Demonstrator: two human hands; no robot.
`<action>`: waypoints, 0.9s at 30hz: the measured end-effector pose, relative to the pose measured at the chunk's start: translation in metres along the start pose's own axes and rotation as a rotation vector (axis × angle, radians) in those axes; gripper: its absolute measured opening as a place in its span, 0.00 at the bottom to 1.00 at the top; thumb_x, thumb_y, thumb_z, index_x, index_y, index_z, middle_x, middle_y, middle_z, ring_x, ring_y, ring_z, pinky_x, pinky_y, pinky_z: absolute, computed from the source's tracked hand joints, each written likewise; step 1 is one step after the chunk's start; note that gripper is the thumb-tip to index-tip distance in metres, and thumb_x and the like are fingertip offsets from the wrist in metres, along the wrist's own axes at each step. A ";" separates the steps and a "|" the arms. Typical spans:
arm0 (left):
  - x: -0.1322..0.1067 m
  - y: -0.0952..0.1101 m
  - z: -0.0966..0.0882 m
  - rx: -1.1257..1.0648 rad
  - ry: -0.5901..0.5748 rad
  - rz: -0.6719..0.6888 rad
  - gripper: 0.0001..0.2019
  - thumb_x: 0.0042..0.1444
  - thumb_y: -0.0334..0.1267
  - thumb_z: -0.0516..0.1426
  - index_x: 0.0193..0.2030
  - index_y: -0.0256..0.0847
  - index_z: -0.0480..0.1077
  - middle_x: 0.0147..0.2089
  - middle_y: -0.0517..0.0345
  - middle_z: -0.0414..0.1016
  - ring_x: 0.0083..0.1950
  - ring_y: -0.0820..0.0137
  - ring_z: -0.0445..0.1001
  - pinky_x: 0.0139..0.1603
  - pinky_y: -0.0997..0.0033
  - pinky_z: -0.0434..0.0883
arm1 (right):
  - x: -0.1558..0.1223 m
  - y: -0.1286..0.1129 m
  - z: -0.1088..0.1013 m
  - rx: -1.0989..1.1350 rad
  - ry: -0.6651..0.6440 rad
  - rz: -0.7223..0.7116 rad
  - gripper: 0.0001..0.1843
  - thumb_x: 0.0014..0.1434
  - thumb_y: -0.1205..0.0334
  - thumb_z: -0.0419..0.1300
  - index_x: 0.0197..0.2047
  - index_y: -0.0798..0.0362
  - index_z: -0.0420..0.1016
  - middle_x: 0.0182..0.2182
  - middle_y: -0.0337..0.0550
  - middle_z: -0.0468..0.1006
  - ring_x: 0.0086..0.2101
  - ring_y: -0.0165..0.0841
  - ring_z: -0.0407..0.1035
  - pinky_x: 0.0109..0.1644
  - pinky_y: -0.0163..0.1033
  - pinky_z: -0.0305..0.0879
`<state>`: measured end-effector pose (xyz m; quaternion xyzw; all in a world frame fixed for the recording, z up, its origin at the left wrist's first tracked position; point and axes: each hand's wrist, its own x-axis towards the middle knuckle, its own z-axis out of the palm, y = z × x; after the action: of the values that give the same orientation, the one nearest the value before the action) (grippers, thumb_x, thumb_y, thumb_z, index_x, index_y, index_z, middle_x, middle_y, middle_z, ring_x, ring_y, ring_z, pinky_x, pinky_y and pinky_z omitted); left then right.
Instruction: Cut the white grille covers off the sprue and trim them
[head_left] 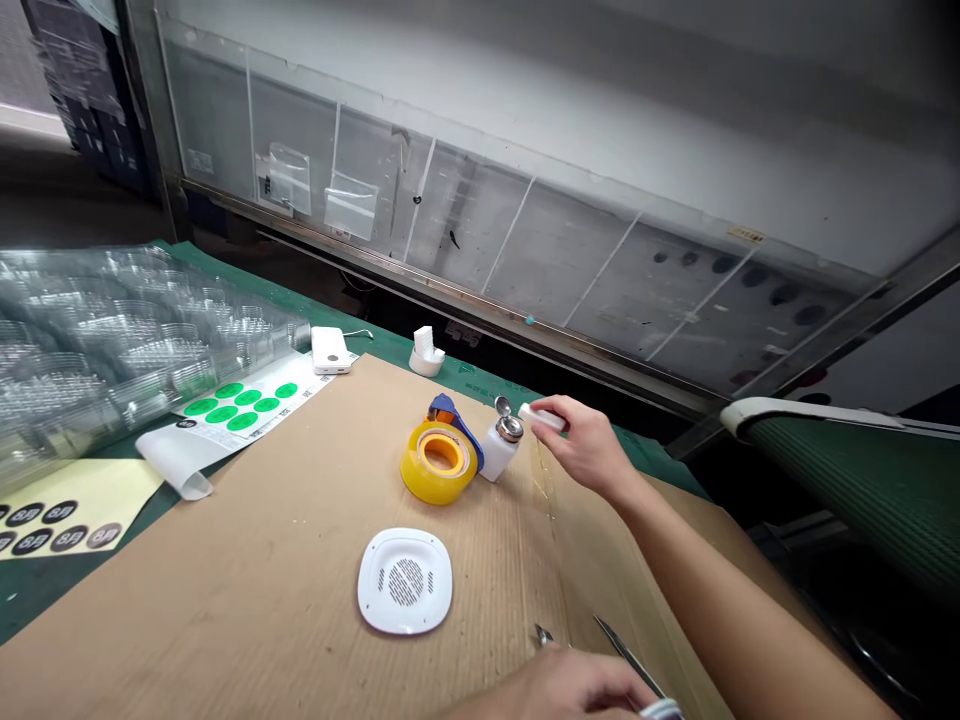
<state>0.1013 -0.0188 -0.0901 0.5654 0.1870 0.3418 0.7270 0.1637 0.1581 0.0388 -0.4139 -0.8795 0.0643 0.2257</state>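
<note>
While up by a pump bottle [500, 450], right hand [585, 445] pinching a white bit [541, 417], likely to keep it close; left hand [562, 692] low by a thin metal tool [628, 655], grip hard to tell, yellow tape [439, 463] near for easy reach.

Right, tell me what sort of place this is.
Most likely a light assembly or packing bench in a workshop or factory: it shows stacked clear plastic trays, a sheet of green round stickers, and a yellow tape roll on a cardboard-covered bench.
</note>
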 end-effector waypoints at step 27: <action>-0.010 0.026 -0.010 -0.933 0.181 0.027 0.39 0.51 0.69 0.51 0.50 0.31 0.71 0.41 0.47 0.72 0.35 0.63 0.77 0.27 0.66 0.78 | -0.108 -0.012 -0.043 0.497 0.345 0.166 0.13 0.60 0.49 0.63 0.40 0.50 0.74 0.30 0.40 0.77 0.28 0.33 0.72 0.33 0.39 0.72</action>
<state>0.0805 -0.0158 -0.0692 0.1489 0.0689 0.4464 0.8797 0.2348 0.0656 0.0430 -0.4212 -0.7487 0.2244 0.4601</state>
